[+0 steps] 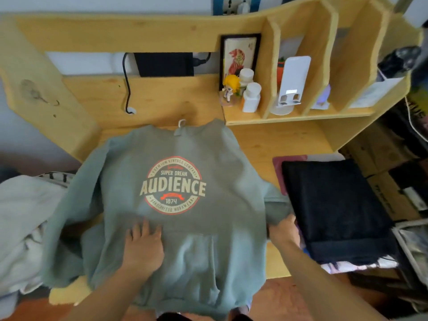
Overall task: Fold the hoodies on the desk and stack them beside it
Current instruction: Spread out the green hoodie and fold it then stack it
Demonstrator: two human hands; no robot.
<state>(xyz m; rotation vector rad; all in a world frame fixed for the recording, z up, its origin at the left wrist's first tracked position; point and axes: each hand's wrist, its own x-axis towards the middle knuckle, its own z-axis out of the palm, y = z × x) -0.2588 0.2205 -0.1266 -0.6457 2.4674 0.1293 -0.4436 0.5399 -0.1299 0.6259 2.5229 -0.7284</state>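
Observation:
A grey-green hoodie (176, 242) with a round "AUDIENCE" print lies face up on the wooden desk (273, 144), its hem hanging over the front edge. My left hand (143, 244) rests flat on its front just below the print, fingers spread. My right hand (282, 230) grips the end of the hoodie's right sleeve (275, 209) at the desk's right side. The left sleeve droops off the desk's left edge. A folded black garment (335, 209) sits on a stack to the right of the desk.
A pale crumpled garment (23, 218) lies at the left. Shelf compartments (301, 72) at the back right hold white bottles, a small figurine, a framed picture and a white stand. A black cable hangs at the back. Cardboard boxes (389, 193) stand at far right.

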